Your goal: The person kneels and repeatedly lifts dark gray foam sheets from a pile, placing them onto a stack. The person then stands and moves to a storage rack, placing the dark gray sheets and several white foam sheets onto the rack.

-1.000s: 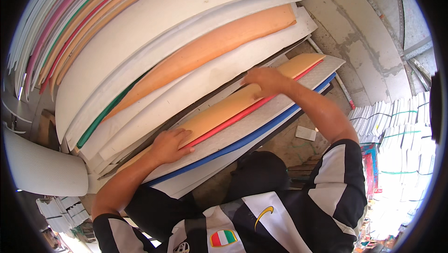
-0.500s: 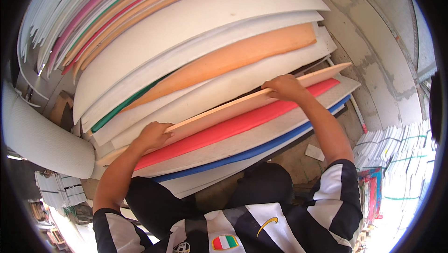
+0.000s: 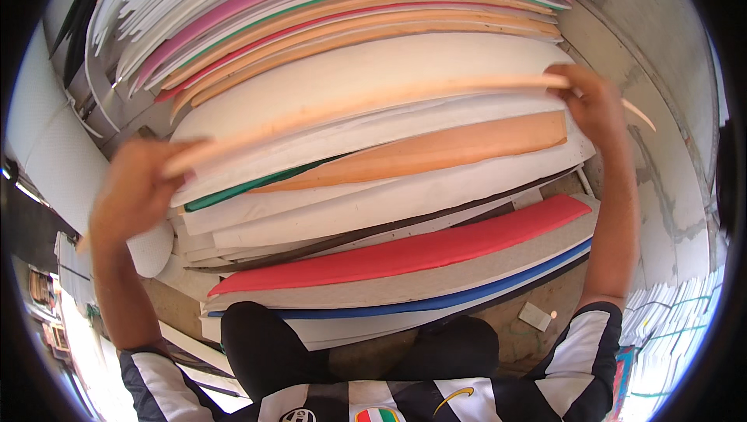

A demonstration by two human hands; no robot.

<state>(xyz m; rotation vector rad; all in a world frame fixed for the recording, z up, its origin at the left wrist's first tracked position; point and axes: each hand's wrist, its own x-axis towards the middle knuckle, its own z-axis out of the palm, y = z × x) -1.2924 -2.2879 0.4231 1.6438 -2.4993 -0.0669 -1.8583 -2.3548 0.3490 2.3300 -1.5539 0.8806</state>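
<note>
My left hand (image 3: 134, 187), blurred by motion, grips one end of a thin peach-coloured foam sheet (image 3: 373, 95). On the sheet's other side my right hand (image 3: 589, 103) is closed around its edge, fingers curled over the top. The sheet is raised in front of the leaning stack and shows mostly as a narrow, bowed edge; its two ends stick out past my hands. Behind it is a large white sheet (image 3: 436, 56). Below it are an orange sheet (image 3: 436, 154), a green one (image 3: 264, 185) and more white ones. Closer to my knees lies a red sheet (image 3: 405, 247) on a greyish one.
A blue sheet (image 3: 436, 297) edges the near pile by my knees. Many pink, white and orange sheets (image 3: 373, 2) are packed at the back. A large white roll (image 3: 47, 126) stands at left. Tied white bundles (image 3: 673, 329) lie at right, beside a concrete wall (image 3: 661, 181).
Both hands have spread apart and lifted the peach sheet up and away from me, off the red sheet. A dark strip behind the red sheet is now uncovered. The view has shifted.
</note>
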